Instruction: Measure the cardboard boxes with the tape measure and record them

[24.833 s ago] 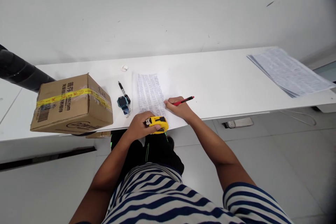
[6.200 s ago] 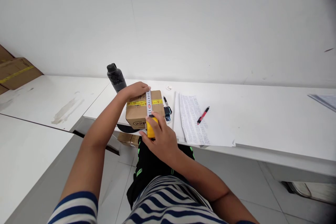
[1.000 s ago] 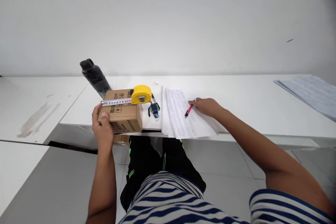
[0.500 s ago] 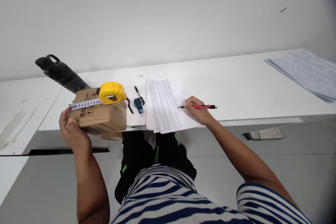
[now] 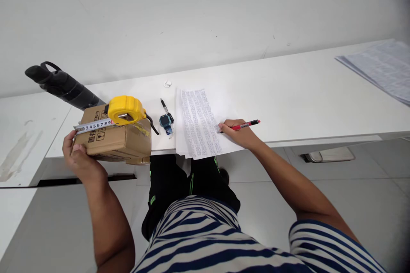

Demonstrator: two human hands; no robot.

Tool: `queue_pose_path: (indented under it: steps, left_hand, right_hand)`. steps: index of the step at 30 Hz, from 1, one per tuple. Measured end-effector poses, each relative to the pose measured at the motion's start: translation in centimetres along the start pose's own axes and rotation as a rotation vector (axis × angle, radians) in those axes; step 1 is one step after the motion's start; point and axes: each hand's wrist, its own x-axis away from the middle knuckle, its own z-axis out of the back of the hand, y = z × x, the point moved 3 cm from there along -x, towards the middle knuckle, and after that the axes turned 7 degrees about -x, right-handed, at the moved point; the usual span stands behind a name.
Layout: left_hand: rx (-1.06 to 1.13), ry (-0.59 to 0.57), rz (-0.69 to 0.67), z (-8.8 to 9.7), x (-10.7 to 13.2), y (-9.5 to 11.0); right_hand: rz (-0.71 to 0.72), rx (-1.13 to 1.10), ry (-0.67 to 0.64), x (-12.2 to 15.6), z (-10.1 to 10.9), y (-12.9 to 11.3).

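Observation:
A brown cardboard box point(image 5: 121, 143) sits at the near edge of the white table point(image 5: 288, 94). A yellow tape measure point(image 5: 124, 111) rests on top of it, its blade point(image 5: 94, 126) pulled out leftward across the box. My left hand point(image 5: 77, 155) grips the box's left end and pins the blade tip there. My right hand point(image 5: 237, 132) holds a red pen point(image 5: 243, 126) with its tip on a printed sheet point(image 5: 198, 121).
A black bottle point(image 5: 60, 85) stands behind the box. A small blue device with a strap point(image 5: 165, 120) lies between box and sheet. A stack of printed papers point(image 5: 381, 68) lies far right. My legs are under the table edge.
My right hand has gone from reaching for the pen to holding it with the tip on the sheet. My left hand keeps the blade pinned on the box. The view swung left.

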Motion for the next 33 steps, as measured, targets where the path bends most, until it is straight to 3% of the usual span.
queue_pose_path:
  steps: [13, 18, 29, 33]
  left_hand:
    - [0.015, 0.003, 0.018, -0.08, 0.17, 0.59]
    - [-0.015, -0.010, 0.014, -0.09, 0.19, 0.45]
    - [0.021, 0.006, -0.004, 0.09, -0.02, 0.13]
    - [0.017, 0.013, 0.009, -0.04, 0.07, 0.40]
  right_hand:
    - [-0.056, 0.003, 0.040, -0.07, 0.29, 0.08]
    - [-0.052, -0.010, -0.003, -0.04, 0.21, -0.11]
    - [-0.038, -0.019, 0.065, 0.00, 0.30, 0.07]
    - [-0.041, -0.031, 0.022, -0.04, 0.22, 0.21]
